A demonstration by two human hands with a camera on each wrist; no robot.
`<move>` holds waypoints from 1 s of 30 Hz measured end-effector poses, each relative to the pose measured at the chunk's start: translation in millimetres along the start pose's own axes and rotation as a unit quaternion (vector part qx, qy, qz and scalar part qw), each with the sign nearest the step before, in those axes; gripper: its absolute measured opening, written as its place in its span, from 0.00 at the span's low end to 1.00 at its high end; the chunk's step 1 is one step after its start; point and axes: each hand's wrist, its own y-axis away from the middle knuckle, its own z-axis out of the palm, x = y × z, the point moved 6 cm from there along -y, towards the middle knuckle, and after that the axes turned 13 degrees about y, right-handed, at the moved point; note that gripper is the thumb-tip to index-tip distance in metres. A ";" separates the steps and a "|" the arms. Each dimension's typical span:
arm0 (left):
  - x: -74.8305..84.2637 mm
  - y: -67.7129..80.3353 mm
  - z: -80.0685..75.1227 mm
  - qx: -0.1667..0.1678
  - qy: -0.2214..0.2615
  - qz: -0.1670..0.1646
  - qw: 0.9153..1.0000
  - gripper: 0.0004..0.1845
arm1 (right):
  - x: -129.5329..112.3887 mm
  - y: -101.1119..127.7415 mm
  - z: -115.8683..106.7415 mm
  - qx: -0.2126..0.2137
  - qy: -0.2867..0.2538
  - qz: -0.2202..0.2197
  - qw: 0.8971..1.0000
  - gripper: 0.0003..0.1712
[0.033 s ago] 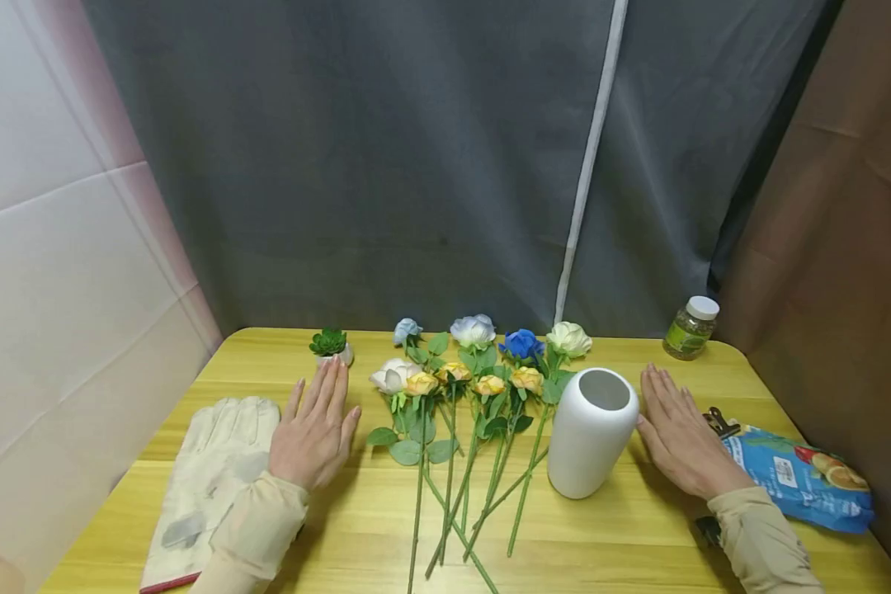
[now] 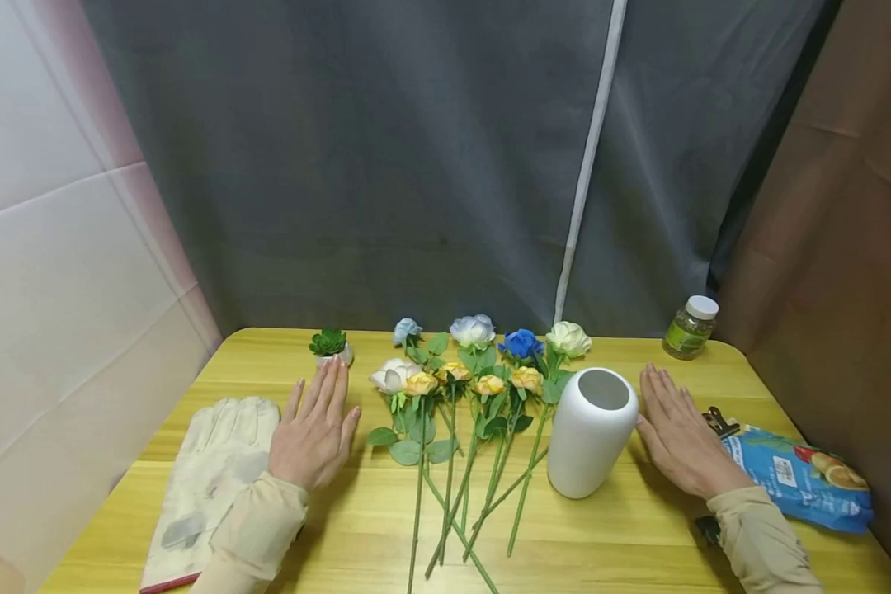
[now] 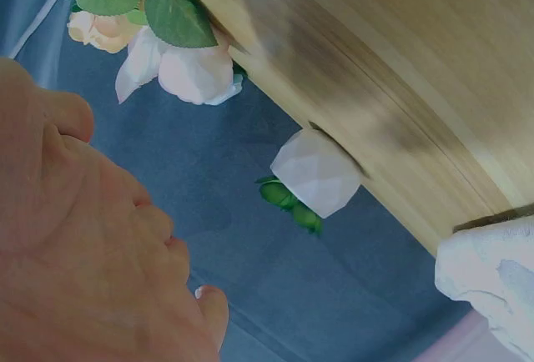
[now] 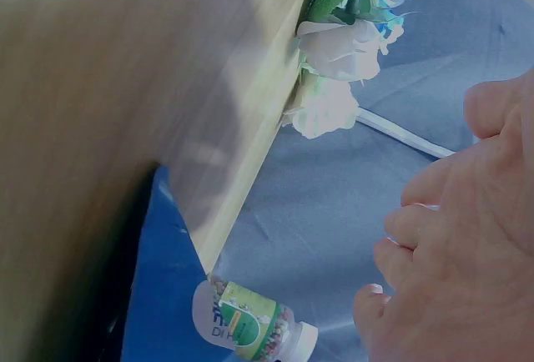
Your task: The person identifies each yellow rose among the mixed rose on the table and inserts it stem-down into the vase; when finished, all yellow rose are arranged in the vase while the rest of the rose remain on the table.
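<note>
Palm down with straight fingers, my left hand (image 2: 314,429) holds nothing. It hovers over the table between a pair of cream gloves (image 2: 223,454) and several artificial flowers, its fingertips overlapping the small potted succulent (image 2: 329,341) in the head view. My right hand (image 2: 686,437), also flat and holding nothing, is just right of the white vase (image 2: 592,437), which stands upright. Between the hands lie the long-stemmed flowers, among them a blue rose (image 2: 522,344), a white rose (image 2: 568,339) and several yellow roses (image 2: 490,385). Their stems cross toward the near edge.
A lidded jar (image 2: 690,328) stands at the table's back right corner. Right of my right hand lies a blue snack bag (image 2: 802,483), with a black clip (image 2: 720,422) at its end. A grey curtain (image 2: 379,165) hangs behind the wooden table (image 2: 601,553).
</note>
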 end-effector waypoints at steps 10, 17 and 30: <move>1.2 10.5 -1.8 -0.003 0.004 -0.001 1.000 0.33 | -3.6 -0.4 8.6 -0.006 -0.006 -0.002 1.000 0.40; 5.4 6.7 -4.0 -0.011 0.042 -0.009 0.999 0.35 | -9.0 -1.7 -3.0 0.035 -0.036 -0.004 0.999 0.37; 29.3 -23.5 50.1 -0.145 0.481 -0.303 0.810 0.07 | -40.5 4.1 -50.9 0.142 -0.544 -0.120 0.818 0.24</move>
